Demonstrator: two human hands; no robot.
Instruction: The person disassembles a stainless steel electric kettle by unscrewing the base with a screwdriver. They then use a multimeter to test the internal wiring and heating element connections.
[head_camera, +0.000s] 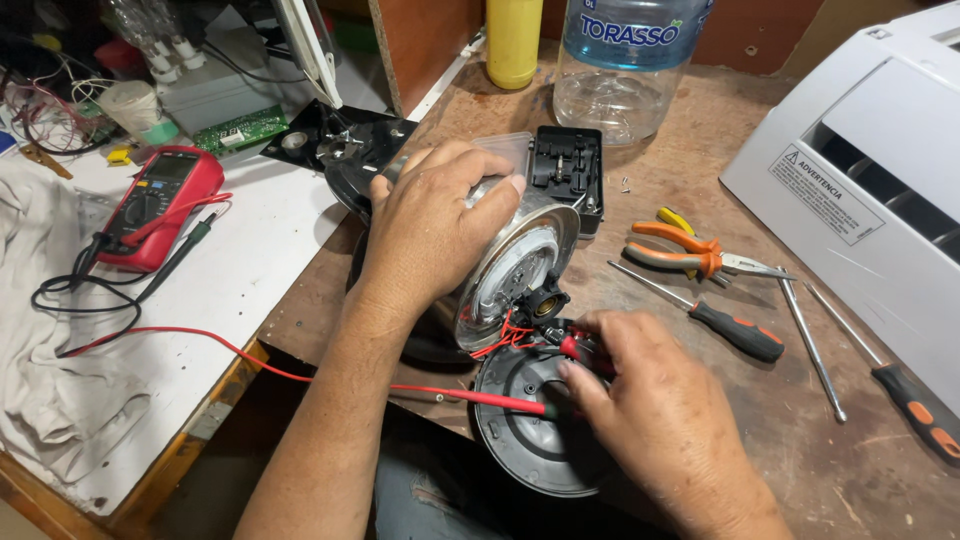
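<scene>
Red probe (470, 398), R hand (660, 420), kettle (505, 265)

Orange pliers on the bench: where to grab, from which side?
Take the orange pliers by the two handles, from the left or above. Handles point left, metal nose points right toward the white appliance; a screwdriver lies just below them.

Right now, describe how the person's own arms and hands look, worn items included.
Both forearms are bare, with no sleeves in view. The left hand and right hand wear no gloves, and no rings, watch or bracelet show. The fingernails are short.
</scene>
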